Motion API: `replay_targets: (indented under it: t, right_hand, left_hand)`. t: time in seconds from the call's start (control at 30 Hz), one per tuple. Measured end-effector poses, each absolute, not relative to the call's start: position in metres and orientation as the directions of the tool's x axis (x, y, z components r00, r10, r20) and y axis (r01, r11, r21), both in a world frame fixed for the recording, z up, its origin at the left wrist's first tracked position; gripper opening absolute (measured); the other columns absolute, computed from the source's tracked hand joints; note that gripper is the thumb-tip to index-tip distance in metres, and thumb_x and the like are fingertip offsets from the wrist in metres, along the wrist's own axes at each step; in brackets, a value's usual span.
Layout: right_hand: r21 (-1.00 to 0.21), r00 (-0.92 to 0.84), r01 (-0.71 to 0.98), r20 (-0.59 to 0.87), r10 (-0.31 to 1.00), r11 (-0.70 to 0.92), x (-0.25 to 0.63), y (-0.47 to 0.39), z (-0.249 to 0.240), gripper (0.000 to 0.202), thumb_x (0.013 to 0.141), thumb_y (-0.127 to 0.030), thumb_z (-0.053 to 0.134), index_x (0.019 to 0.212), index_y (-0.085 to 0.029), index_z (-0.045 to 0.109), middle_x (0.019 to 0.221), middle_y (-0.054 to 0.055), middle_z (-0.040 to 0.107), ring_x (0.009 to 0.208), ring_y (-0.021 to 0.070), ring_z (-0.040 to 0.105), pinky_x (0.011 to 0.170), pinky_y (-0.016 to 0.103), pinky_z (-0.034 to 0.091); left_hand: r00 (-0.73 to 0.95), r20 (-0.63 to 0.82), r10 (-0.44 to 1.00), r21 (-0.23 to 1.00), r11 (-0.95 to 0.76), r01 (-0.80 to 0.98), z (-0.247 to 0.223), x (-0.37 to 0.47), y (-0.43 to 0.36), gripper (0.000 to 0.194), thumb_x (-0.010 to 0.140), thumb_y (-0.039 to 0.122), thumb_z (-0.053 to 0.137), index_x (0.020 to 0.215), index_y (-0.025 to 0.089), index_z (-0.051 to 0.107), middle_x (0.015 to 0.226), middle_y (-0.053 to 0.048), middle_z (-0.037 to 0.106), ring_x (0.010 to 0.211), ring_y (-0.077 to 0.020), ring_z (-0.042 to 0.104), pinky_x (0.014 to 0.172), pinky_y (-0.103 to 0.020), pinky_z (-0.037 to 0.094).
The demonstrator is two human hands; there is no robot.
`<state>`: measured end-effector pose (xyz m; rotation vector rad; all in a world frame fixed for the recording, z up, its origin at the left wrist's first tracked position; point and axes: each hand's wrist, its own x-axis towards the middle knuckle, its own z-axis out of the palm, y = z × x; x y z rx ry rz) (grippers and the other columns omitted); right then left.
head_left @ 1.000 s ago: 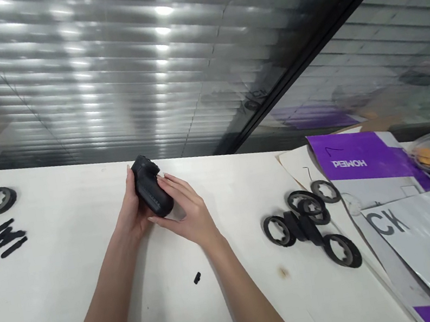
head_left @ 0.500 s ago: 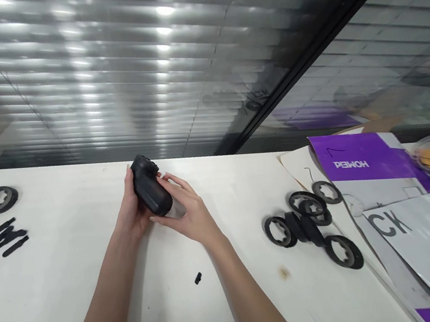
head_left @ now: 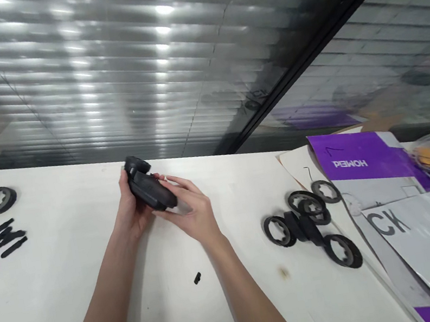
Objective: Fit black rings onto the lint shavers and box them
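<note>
Holding a rounded black device over the counter, near its far edge, left hand clamped around one side, right hand closed on the opposite end. Best to bear the weight in the left palm, steer lightly with the right fingertips, and work well clear of the small black part nearer the body and the black rings off to the right.

We're seeing white flat tabletop, grey horizontal slatted blinds behind, black straight frame bar, bright reflections.
</note>
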<state>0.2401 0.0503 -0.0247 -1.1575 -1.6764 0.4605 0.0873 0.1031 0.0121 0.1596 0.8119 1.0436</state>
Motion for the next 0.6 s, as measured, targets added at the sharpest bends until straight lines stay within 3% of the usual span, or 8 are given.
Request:
replay_targets:
  t: [0.13,0.3,0.43,0.6]
  right_hand:
    - [-0.795,0.051,0.453,0.474,0.879,0.403,0.239,0.050,-0.024,0.057,0.085,-0.037,0.096,0.139,-0.036,0.079,0.143,0.008,0.075,0.134,0.0284,0.073,0.115,0.045,0.063]
    - [-0.866,0.059,0.360,0.392,0.918,0.347,0.238,0.049,-0.017,0.057,0.080,-0.037,0.098,0.135,-0.033,0.081,0.137,0.007,0.078,0.130,0.0273,0.074,0.115,0.043,0.062]
    - [-0.919,0.033,0.250,0.321,0.946,0.304,0.239,0.051,-0.012,0.049,0.088,-0.048,0.091,0.132,-0.031,0.081,0.133,0.008,0.081,0.125,0.0281,0.075,0.109,0.045,0.063]
    - [-0.954,0.107,0.209,0.239,0.965,0.214,0.238,0.055,-0.017,0.047,0.094,-0.059,0.080,0.128,-0.027,0.083,0.124,0.009,0.084,0.105,0.0268,0.079,0.094,0.042,0.066]
  left_hand:
    - [0.249,-0.509,0.824,0.483,0.513,-0.709,0.015,0.088,0.103,0.080,0.111,0.075,0.035,0.103,0.008,0.077,0.105,-0.018,0.079,0.094,-0.0240,0.081,0.088,-0.029,0.068]
    - [0.230,-0.545,0.806,0.456,0.515,-0.726,0.019,0.088,0.104,0.076,0.111,0.076,0.040,0.103,0.009,0.076,0.100,-0.015,0.079,0.095,-0.0233,0.081,0.093,-0.029,0.068]
    - [0.220,-0.541,0.812,0.423,0.489,-0.763,0.021,0.090,0.104,0.073,0.112,0.073,0.042,0.106,0.009,0.076,0.097,-0.013,0.078,0.094,-0.0226,0.080,0.101,-0.033,0.066]
    - [0.175,-0.531,0.829,0.424,0.439,-0.792,0.019,0.094,0.105,0.066,0.113,0.069,0.045,0.116,0.011,0.076,0.107,-0.014,0.080,0.099,-0.0218,0.080,0.108,-0.034,0.064]
